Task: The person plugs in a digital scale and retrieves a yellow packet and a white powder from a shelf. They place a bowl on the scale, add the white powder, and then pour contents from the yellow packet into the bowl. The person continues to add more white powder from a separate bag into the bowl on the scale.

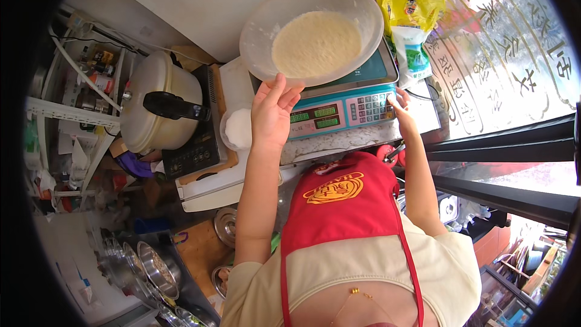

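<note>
A wide translucent bowl [258, 41] with pale flour-like powder [317, 44] sits on a teal electronic scale [342, 116]. My left hand [274, 109] is at the bowl's near rim, thumb up against it, the fingers partly curled; whether it grips the rim is unclear. My right hand [399, 102] is at the right end of the scale's keypad, a finger on or just over the keys, holding nothing. Left of the scale stands a small container of white powder [238, 128]. Yellow and white printed packages [411, 32] stand right of the scale.
A pressure cooker [159, 100] stands on a black induction cooker [193, 152] at the left. Beyond it is a cluttered white shelf rack [75, 111]. Metal bowls [159, 270] of food are at the lower left. A window [504, 45] with writing borders the right side.
</note>
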Available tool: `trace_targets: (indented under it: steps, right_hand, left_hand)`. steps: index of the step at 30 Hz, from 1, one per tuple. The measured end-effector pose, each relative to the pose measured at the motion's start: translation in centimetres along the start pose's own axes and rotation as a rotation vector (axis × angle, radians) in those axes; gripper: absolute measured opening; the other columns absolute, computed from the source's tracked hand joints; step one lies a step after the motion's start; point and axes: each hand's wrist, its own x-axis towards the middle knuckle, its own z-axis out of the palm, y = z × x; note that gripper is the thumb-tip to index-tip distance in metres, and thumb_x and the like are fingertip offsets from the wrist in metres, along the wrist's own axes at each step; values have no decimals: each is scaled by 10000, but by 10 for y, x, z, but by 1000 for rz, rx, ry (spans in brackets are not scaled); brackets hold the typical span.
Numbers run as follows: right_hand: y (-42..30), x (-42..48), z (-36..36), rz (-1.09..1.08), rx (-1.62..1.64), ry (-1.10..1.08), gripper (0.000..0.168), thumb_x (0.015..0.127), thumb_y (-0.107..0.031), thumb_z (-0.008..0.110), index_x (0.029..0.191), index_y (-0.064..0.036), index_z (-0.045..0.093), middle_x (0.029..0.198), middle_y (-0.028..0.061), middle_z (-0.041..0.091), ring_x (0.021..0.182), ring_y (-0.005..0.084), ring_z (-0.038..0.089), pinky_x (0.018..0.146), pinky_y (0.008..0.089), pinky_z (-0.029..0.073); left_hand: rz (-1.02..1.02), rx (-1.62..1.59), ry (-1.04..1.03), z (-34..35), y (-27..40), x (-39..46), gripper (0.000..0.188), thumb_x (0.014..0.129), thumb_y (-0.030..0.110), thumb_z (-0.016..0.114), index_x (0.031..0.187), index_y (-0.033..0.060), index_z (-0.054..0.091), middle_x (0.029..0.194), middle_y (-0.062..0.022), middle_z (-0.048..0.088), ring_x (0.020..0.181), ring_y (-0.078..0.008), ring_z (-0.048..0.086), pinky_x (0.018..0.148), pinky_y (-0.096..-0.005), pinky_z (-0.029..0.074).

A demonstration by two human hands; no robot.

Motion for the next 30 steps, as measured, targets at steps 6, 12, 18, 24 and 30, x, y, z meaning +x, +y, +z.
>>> trace_targets:
  steps: [6, 12, 18, 24, 30]
  right_hand:
    - [3, 5, -8, 18, 22, -57, 563, 770, -275, 654, 1249, -109, 410, 1168, 99, 515, 1081, 192, 466, 917, 342, 348]
    - [4, 4, -7, 29, 31, -46, 560, 770, -272, 661, 1240, -102, 410, 1163, 109, 519, 1084, 203, 468, 910, 343, 359]
    - [4, 5, -5, 40, 70, -52, 576, 767, -279, 670, 1246, -103, 402, 1176, 119, 515, 1088, 211, 473, 909, 347, 368]
    - [4, 7, -7, 47, 66, -50, 582, 761, -273, 678, 1244, -102, 401, 1181, 120, 511, 1085, 212, 477, 898, 341, 382]
    - [5, 7, -8, 53, 75, -61, 571, 767, -270, 670, 1244, -107, 402, 1189, 120, 503, 1097, 216, 469, 920, 346, 361]
  left_hand:
    - [1, 2, -11, 1, 1, 0, 117, 856, 195, 605, 843, 111, 524, 767, -34, 626, 788, -148, 635, 711, -252, 459]
    - [1, 30, -29, -4, -4, 3, 165, 855, 235, 607, 890, 101, 518, 808, -58, 633, 815, -167, 632, 755, -268, 432]
    - [-12, 20, -27, -3, -5, 4, 151, 853, 226, 610, 879, 110, 518, 804, -44, 628, 817, -168, 633, 758, -272, 431]
    - [-16, 20, -24, -2, -5, 5, 143, 853, 222, 609, 875, 114, 518, 804, -41, 628, 817, -168, 634, 764, -272, 429]
    - [-14, 20, -33, -1, -7, 6, 149, 853, 222, 610, 878, 109, 515, 808, -45, 628, 819, -171, 633, 759, -273, 433]
